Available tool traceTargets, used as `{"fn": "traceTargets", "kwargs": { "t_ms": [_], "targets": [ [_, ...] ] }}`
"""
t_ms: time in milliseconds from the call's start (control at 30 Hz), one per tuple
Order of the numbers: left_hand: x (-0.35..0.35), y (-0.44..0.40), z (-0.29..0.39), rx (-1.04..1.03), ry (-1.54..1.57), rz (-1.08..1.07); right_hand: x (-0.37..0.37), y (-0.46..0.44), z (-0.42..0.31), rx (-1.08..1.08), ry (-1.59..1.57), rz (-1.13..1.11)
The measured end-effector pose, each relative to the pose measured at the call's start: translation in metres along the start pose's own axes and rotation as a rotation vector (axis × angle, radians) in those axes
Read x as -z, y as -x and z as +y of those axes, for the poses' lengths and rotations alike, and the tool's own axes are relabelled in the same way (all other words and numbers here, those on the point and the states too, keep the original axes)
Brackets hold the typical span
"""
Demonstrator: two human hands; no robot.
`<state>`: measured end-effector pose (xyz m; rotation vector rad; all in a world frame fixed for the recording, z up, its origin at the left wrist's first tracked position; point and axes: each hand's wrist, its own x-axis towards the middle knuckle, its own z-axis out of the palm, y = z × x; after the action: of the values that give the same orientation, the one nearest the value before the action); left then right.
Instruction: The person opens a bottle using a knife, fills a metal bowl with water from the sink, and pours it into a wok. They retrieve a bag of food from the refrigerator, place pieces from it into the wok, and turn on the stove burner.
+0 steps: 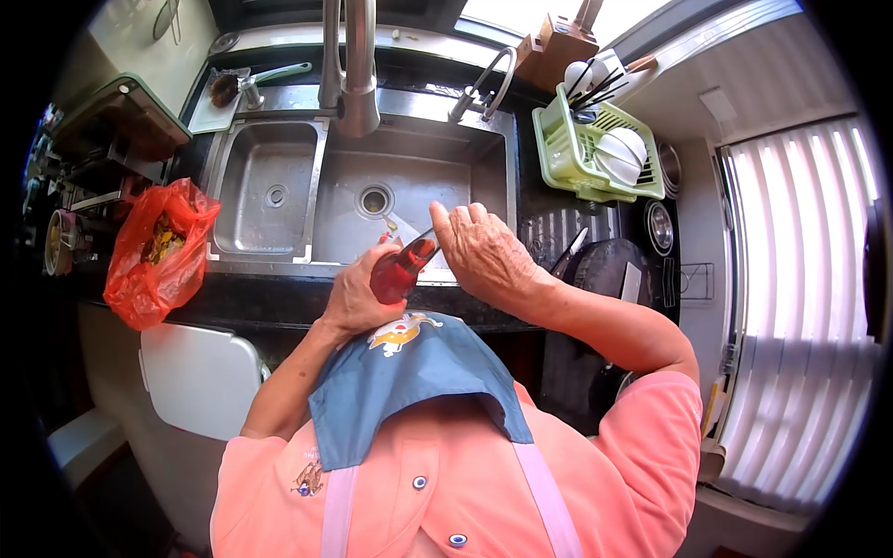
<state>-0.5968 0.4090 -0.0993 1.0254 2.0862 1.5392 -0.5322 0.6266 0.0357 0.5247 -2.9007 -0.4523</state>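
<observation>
My left hand (352, 296) is wrapped round a shiny, dark-red rounded thing (398, 272) at the sink's front edge; its kind is not clear. My right hand (486, 253) is closed beside it, round a thin grey tool (435, 236) whose near end meets the red thing. Most of that tool is hidden by my fingers. Below my hands lies the double steel sink (446, 191). Small red and yellow scraps (390, 224) lie in its larger basin near the drain (375, 200).
An orange-red plastic bag (181, 270) with peelings hangs at the counter's left. Above the basins rises a tall faucet (357, 102), with a smaller curved tap (479, 98) to its right. A green dish rack (556, 149) holds white bowls. A knife (571, 249) lies right of the sink.
</observation>
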Motion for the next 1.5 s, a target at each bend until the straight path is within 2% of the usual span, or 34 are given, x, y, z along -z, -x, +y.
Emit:
{"fn": "traceTargets", "kwargs": {
  "t_ms": [200,400,600,800,1100,1200,1300,1500],
  "targets": [
    [-0.004,0.004,-0.013,0.048,0.023,0.021,-0.017,-0.010,-0.007,-0.022,-0.098,-0.046],
    [-0.003,0.005,-0.012,0.030,0.013,0.036,-0.015,-0.012,-0.006,0.027,-0.031,-0.028],
    [-0.005,0.007,-0.012,0.010,-0.006,0.061,-0.017,-0.012,-0.004,0.069,-0.014,0.072],
    [-0.006,0.007,-0.016,-0.024,-0.065,0.065,-0.019,-0.012,-0.004,0.076,-0.029,0.082],
    [-0.008,0.009,-0.020,0.020,-0.037,0.063,-0.029,-0.017,0.003,0.127,-0.091,0.191],
    [-0.005,0.009,-0.017,0.012,-0.026,0.052,-0.022,-0.019,0.009,0.108,-0.171,0.041],
    [-0.003,0.012,-0.018,0.006,-0.014,0.055,-0.007,-0.023,0.014,0.158,-0.238,-0.003],
    [0.001,0.024,-0.023,-0.026,0.029,0.085,-0.002,-0.030,0.020,0.027,-0.903,-0.089]
  ]
}}
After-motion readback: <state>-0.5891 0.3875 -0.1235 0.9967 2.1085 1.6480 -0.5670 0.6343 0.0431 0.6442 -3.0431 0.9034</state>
